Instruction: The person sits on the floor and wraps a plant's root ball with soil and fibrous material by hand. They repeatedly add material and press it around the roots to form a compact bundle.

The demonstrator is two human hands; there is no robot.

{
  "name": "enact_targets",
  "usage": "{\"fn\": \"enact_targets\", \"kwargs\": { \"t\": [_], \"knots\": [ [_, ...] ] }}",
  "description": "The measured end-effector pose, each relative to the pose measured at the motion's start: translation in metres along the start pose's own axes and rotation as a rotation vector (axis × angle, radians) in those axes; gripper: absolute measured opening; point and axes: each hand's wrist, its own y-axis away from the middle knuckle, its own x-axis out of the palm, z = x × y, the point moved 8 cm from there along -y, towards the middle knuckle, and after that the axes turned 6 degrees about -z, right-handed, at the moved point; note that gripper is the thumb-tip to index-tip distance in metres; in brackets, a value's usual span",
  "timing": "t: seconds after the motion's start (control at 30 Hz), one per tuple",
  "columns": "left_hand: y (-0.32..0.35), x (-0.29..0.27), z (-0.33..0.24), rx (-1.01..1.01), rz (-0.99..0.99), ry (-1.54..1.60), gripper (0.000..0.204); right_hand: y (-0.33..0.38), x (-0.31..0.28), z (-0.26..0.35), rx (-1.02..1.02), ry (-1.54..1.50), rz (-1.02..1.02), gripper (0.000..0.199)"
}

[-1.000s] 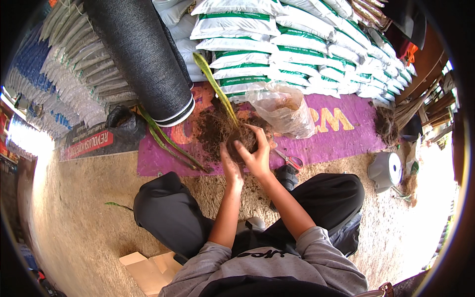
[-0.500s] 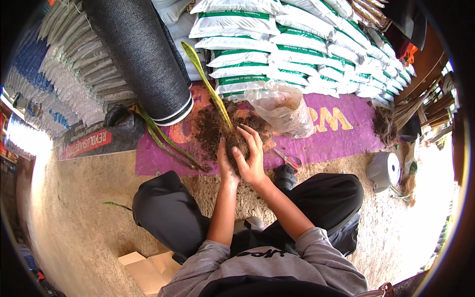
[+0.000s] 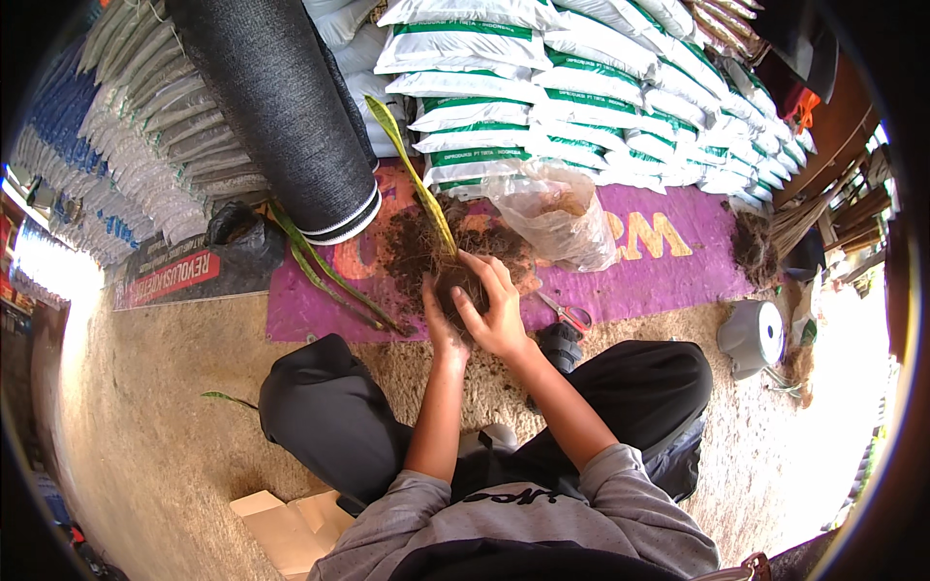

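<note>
Left hand (image 3: 445, 327) and right hand (image 3: 501, 315) clasp a yellow-green plant (image 3: 426, 200) by its dark rootball (image 3: 452, 287).

Leaf (image 3: 428, 201): green, yellow along the edges. Root ball (image 3: 451, 287): dark brown. Mat (image 3: 693, 276): purple, printed in orange and yellow. Roll (image 3: 266, 107): black, white stripes round the near end. Sacks (image 3: 463, 53): white, banded in green. Scissors (image 3: 579, 318): red at the handles. Pot (image 3: 738, 334): grey, with a white round face. Banner (image 3: 218, 281): black, with a red panel. Trousers (image 3: 325, 407): black. Shirt (image 3: 572, 533): grey, dark-specked, black print across it. Cardboard (image 3: 291, 533): plain tan.
</note>
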Motion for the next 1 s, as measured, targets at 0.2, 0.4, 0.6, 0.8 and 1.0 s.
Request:
{"fn": "enact_targets", "kwargs": {
  "t": [0.2,0.4,0.6,0.8,1.0],
  "knots": [
    [-0.012,-0.02,0.005,-0.028,0.06,-0.024,0.042,0.009,0.002,-0.002,0.004,-0.023,-0.061,0.039],
    [-0.004,-0.012,-0.007,0.184,0.006,-0.309,0.044,0.001,-0.002,0.0,-0.038,0.018,0.044,0.041],
    [0.005,-0.003,-0.011,0.215,-0.013,-0.204,0.046,0.0,-0.009,0.002,-0.04,-0.008,-0.003,0.03],
    [-0.012,-0.017,-0.003,0.229,0.042,-0.377,0.044,-0.001,-0.013,-0.004,-0.005,-0.035,-0.048,0.022],
    [-0.001,0.004,-0.003,0.281,0.16,-0.394,0.043,-0.008,-0.019,-0.002,-0.03,-0.071,-0.096,0.035]
  ]
}}
